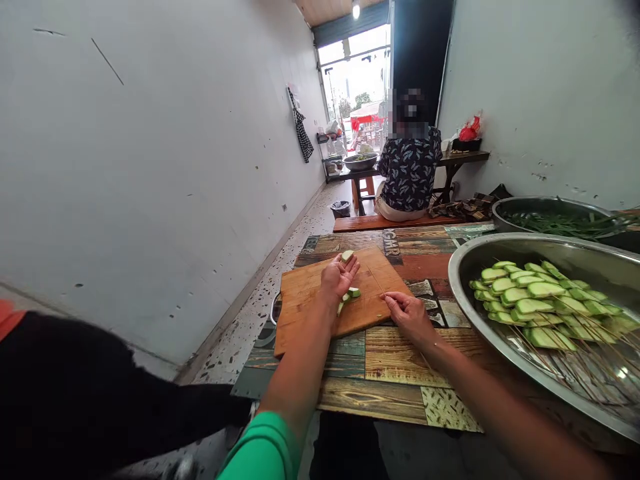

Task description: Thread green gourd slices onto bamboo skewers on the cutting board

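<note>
Left hand (339, 275) half open on rectangular wooden cutting board (334, 293), pale green vegetable slice (347, 255) at fingertips; right hand (407, 312) pinching thin bamboo skewer (376, 283) at board's right edge. Risk: skewer tip jabbing left palm if slice slips.

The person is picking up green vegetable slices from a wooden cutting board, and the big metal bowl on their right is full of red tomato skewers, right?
Not quite. The head view shows the big metal bowl holds skewers of green vegetable slices, not red tomatoes. The rest fits: the left hand is over green slices on the wooden cutting board, and the bowl is on the person's right.
</note>
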Tool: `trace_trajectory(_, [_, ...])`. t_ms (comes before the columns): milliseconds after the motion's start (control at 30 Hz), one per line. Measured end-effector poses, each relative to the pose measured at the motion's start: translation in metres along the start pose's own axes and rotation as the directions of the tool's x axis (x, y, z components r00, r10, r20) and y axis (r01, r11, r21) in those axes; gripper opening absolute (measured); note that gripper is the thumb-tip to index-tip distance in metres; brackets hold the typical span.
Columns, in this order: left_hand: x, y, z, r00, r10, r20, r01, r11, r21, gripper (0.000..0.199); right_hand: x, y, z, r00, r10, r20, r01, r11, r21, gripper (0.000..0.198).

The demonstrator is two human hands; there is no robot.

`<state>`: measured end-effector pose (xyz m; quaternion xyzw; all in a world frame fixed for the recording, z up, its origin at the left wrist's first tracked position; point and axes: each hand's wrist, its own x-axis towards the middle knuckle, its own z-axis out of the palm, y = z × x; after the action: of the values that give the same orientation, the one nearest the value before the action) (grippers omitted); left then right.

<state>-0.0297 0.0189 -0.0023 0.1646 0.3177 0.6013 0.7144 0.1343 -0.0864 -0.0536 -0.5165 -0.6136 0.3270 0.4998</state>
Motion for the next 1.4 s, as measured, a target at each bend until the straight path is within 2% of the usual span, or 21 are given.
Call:
trace_trajectory(100, [-0.001, 0.001, 0.0, 1.0, 0.006, 0.012, -0.006, 1.0, 0.01, 0.093, 0.0, 0.0, -0.001, 1.0, -0.012, -0.013, 0.011, 1.0, -0.011, 0.043])
trace_trajectory(200, [-0.001, 0.002, 0.0, 0.999, -0.018, -0.03, 0.019, 0.999, 0.05, 0.079, 0.0, -0.001, -0.001, 1.0, -0.017, -0.018, 0.017, 1.0, -0.003, 0.043])
trace_trajectory(267, [-0.002, 0.002, -0.001, 0.995, -0.089, -0.045, 0.092, 0.994, 0.059, 0.06, 0.0, -0.002, -0.001, 1.0, -0.018, -0.018, 0.018, 1.0, 0.005, 0.043])
trace_trajectory(367, [-0.005, 0.006, -0.001, 0.98, -0.199, 0.019, 0.199, 0.98, -0.005, 0.021, 0.001, -0.002, 0.0, 1.0, -0.016, -0.011, 0.016, 1.0, 0.004, 0.044])
trace_trajectory(433, [-0.007, 0.008, -0.001, 0.97, -0.242, 0.038, 0.243, 0.969, -0.045, 0.021, 0.001, 0.0, 0.0, 1.0, -0.013, -0.006, 0.013, 1.0, -0.002, 0.046])
trace_trajectory(533, [-0.008, 0.009, 0.0, 0.97, -0.241, 0.015, 0.241, 0.968, -0.072, 0.025, 0.001, 0.002, 0.0, 1.0, -0.015, -0.01, 0.015, 1.0, -0.009, 0.046])
trace_trajectory(700, [-0.008, 0.013, -0.003, 0.984, -0.173, 0.042, 0.178, 0.959, -0.219, 0.035, 0.0, -0.001, 0.0, 1.0, -0.004, -0.012, 0.004, 1.0, 0.006, 0.046])
trace_trajectory(833, [-0.008, 0.033, -0.011, 0.995, 0.04, 0.092, -0.006, 0.938, -0.346, 0.038, 0.0, -0.003, 0.0, 1.0, 0.01, -0.018, -0.01, 1.0, 0.004, 0.048])
trace_trajectory(900, [-0.007, 0.044, -0.015, 0.981, 0.181, 0.07, -0.164, 0.965, -0.204, 0.033, 0.0, -0.002, 0.0, 1.0, 0.002, -0.014, -0.002, 1.0, -0.01, 0.048])
trace_trajectory(933, [-0.007, 0.047, -0.016, 0.964, 0.264, 0.039, -0.263, 0.964, -0.041, 0.028, 0.0, -0.002, 0.0, 1.0, -0.005, -0.013, 0.005, 1.0, -0.019, 0.047])
trace_trajectory(967, [-0.006, 0.048, -0.018, 0.933, 0.358, 0.025, -0.357, 0.915, 0.187, 0.021, 0.0, -0.001, 0.0, 1.0, -0.012, -0.013, 0.011, 1.0, -0.027, 0.046])
trace_trajectory(1000, [-0.006, 0.047, -0.019, 0.889, 0.455, 0.042, -0.424, 0.787, 0.448, 0.011, 0.0, -0.001, 0.0, 1.0, -0.016, -0.015, 0.016, 0.999, -0.033, 0.046])
trace_trajectory(1033, [-0.005, 0.044, -0.02, 0.838, 0.536, 0.102, -0.449, 0.571, 0.687, 0.008, 0.0, 0.0, 0.0, 1.0, -0.018, -0.017, 0.017, 0.999, -0.036, 0.046])
trace_trajectory(1067, [-0.005, 0.04, -0.021, 0.794, 0.576, 0.194, -0.425, 0.3, 0.854, 0.02, 0.0, 0.0, 0.0, 1.0, -0.019, -0.018, 0.018, 0.999, -0.036, 0.046])
trace_trajectory(1100, [-0.004, 0.034, -0.022, 0.772, 0.571, 0.279, -0.36, 0.032, 0.933, 0.032, 0.0, 0.0, 0.0, 1.0, -0.019, -0.017, 0.018, 0.999, -0.034, 0.045])
trace_trajectory(1133, [-0.003, 0.027, -0.024, 0.778, 0.533, 0.332, -0.276, -0.185, 0.943, 0.04, 0.0, 0.0, 0.0, 1.0, -0.019, -0.016, 0.019, 0.999, -0.032, 0.045])
trace_trajectory(1167, [-0.002, 0.021, -0.025, 0.802, 0.486, 0.346, -0.194, -0.336, 0.922, 0.045, 0.0, 0.0, 0.0, 1.0, -0.02, -0.014, 0.02, 0.999, -0.03, 0.045])
trace_trajectory(1200, [-0.001, 0.016, -0.027, 0.832, 0.444, 0.333, -0.128, -0.43, 0.894, 0.047, 0.0, -0.001, 0.0, 1.0, -0.023, -0.017, 0.023, 0.999, -0.026, 0.044])
trace_trajectory(1233, [0.001, 0.012, -0.028, 0.862, 0.402, 0.307, -0.085, -0.483, 0.872, 0.048, 0.0, -0.001, 0.0, 0.999, -0.028, -0.019, 0.027, 0.999, -0.021, 0.044])
trace_trajectory(1300, [0.004, 0.007, -0.03, 0.902, 0.337, 0.271, -0.063, -0.517, 0.854, 0.044, 0.0, -0.002, 0.0, 0.999, -0.035, -0.022, 0.034, 0.999, -0.017, 0.043])
trace_trajectory(1400, [0.007, 0.008, -0.03, 0.912, 0.298, 0.282, -0.093, -0.52, 0.849, 0.034, 0.0, -0.004, 0.0, 0.999, -0.041, -0.02, 0.04, 0.998, -0.041, 0.042])
